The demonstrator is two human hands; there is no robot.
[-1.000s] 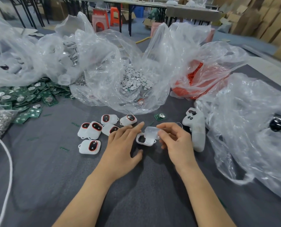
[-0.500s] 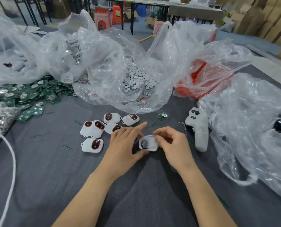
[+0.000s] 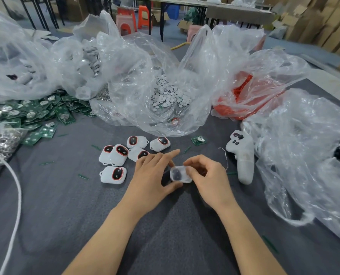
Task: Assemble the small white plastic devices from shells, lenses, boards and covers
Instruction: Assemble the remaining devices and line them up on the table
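Six small white plastic devices with red-ringed dark lenses (image 3: 113, 174) are there, one translucent white shell (image 3: 180, 174), one loose green circuit board (image 3: 198, 139) and one white pistol-shaped plastic handle (image 3: 242, 157). The heaped green boards (image 3: 32, 114) and small white discs (image 3: 167, 94) are too many to count.

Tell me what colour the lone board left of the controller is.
The board is green, shown in the head view.

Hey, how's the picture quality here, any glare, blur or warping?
Head view: even, diffuse light, with soft shadows under both arms on the grey table; white glare on the clear plastic bags; the shell held between the left hand and right hand looks smeared; wide-angle bending at the edges.
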